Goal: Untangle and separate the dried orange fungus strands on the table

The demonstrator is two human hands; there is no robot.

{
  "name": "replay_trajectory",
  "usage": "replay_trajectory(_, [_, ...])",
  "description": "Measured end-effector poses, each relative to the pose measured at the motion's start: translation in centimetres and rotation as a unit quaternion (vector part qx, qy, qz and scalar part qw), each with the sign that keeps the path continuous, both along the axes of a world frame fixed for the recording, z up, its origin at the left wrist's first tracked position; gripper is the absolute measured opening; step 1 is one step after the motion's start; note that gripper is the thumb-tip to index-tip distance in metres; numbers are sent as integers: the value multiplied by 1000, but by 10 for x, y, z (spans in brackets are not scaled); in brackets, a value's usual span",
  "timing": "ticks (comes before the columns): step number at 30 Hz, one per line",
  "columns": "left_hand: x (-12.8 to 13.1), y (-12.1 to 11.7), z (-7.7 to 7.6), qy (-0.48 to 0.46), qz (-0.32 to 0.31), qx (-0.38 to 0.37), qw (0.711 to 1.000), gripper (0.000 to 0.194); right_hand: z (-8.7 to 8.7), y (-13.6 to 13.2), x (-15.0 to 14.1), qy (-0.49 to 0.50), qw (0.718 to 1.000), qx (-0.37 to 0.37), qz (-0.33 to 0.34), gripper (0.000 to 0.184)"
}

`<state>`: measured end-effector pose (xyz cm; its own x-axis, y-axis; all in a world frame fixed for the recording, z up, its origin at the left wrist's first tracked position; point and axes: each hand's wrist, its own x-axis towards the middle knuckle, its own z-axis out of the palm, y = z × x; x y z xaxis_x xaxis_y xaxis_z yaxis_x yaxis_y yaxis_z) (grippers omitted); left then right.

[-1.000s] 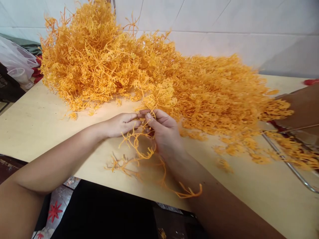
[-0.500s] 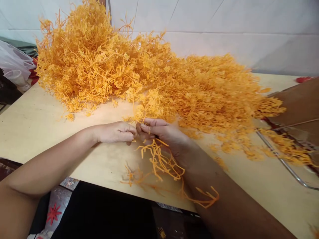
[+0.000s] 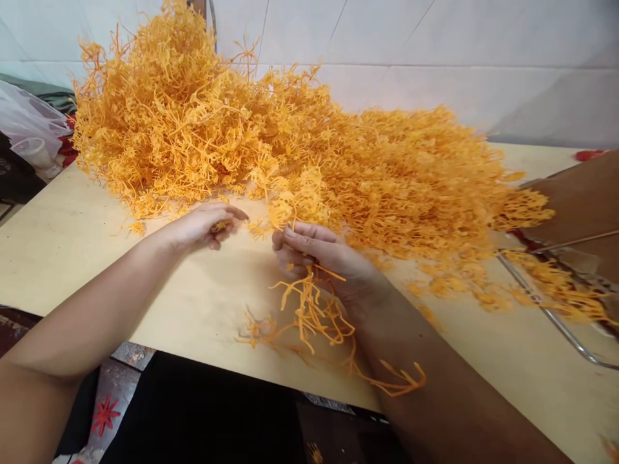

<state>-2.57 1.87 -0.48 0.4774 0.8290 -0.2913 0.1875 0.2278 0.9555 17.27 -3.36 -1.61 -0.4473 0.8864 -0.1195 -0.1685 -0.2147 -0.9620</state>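
My right hand (image 3: 319, 251) pinches a bunch of thin orange artificial flower sprigs (image 3: 312, 306) between thumb and fingers. Their branching ends hang below the palm, and a looped piece rises above the fingertips. To its left, my left hand (image 3: 207, 225) is apart from it, just above the table, with the index finger reaching forward and the other fingers curled. A small orange piece shows inside the curled fingers; its shape is mostly hidden. Behind both hands spreads a large heap of the same orange sprigs (image 3: 193, 129).
The pale table (image 3: 58, 245) meets a white tiled wall (image 3: 411, 38). At right are a bent metal rod (image 3: 556, 319) and a brown cardboard-like panel (image 3: 580, 200). A clear plastic bag (image 3: 29, 116) and cup (image 3: 33, 151) stand at far left. A loose orange sprig (image 3: 396, 380) lies near my right forearm.
My left hand has moved away from my right, leftward and slightly toward the heap. My right hand keeps its pinch on the sprigs and has shifted slightly right.
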Motion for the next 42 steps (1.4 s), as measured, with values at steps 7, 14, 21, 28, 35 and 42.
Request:
replay_trajectory(7, [28,-12,-5,54,6,81,995,18,-10,4,-10,-72,995,57,-48,34])
replay_trajectory(14, [24,-17,-3,60,-64,111,990,19,-10,6,-21,-79,982,51,-162,29])
replay_trajectory(21, [30,-21,-9,22,-132,146,980,12,-9,5,-26,-34,986,25,-163,30])
replay_trajectory(28, [32,-25,-14,105,-146,192,965,14,-12,8,-25,1,985,-25,-171,29])
replay_trajectory(35, [35,-27,-8,127,-142,183,965,32,-7,3,-26,49,982,-19,-182,24])
replay_trajectory(42, [27,-30,-6,90,-334,213,914,16,4,-7,-21,18,999,-22,-40,25])
